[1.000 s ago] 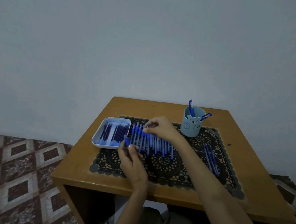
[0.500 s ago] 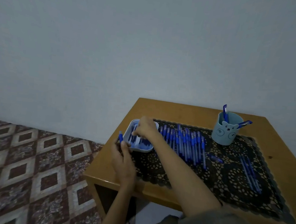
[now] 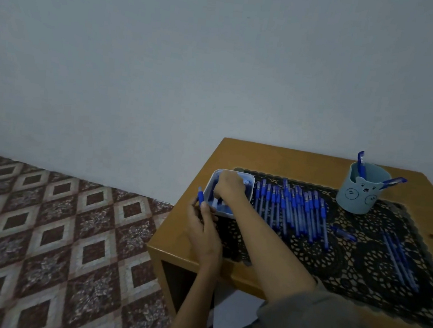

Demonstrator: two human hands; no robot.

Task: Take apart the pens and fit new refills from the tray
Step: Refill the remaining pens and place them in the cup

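right hand reaches into the tray, fingers curled down onto the refills that lie along its length; whether they pinch one i cannot tell. left hand, just beside the tray's near corner, grips a pen barrel upright, ready to take a refill.

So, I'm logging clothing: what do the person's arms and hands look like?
The left hand and right hand are bare: no gloves, rings or watch visible. The right arm has a loose grey sleeve to about the elbow; the left forearm is bare as far as shown.
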